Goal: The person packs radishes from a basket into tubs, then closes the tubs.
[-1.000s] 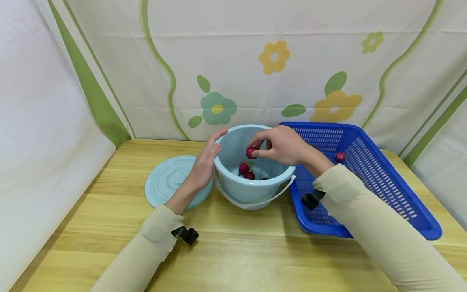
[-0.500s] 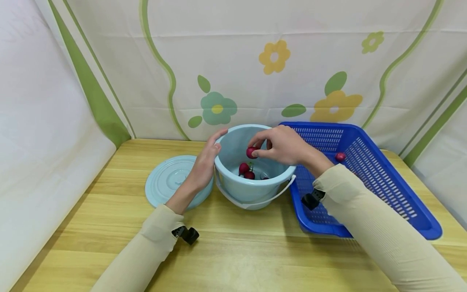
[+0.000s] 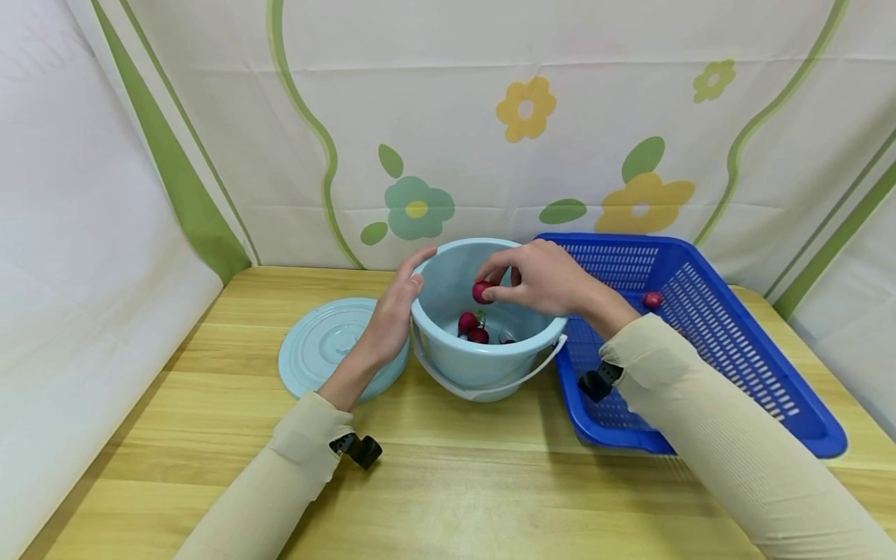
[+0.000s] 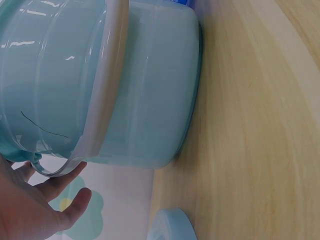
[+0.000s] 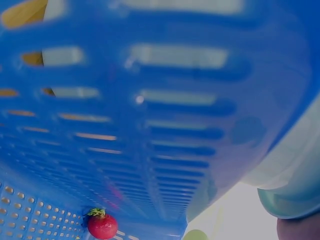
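We hold a small red radish (image 3: 481, 292) pinched between the thumb and fingertips of our right hand (image 3: 542, 278), just above the open mouth of the pale blue bucket (image 3: 483, 359), so that it hangs over the hollow rather than over the rim. Down inside the bucket lie a few more radishes (image 3: 472, 329), close together on its floor. Our right grip is narrow and closed on the radish, the wrist arched over the bucket's far right rim and the forearm in its beige sleeve (image 3: 707, 435) crossing the near corner of the blue basket (image 3: 735, 342), which stands touching the bucket on its right. One last radish (image 3: 652, 300) rests in that basket, well apart from the bucket, seen also from the right wrist (image 5: 102, 226). Our left hand (image 3: 392, 315) lies flat against the bucket's left wall with fingers straight, thumb near the rim, it seems to steady it; its grip is wide and holds nothing. The bucket's lid (image 3: 323, 350) lies flat on the desk (image 3: 448, 482) just left of the bucket, partly under our left wrist.
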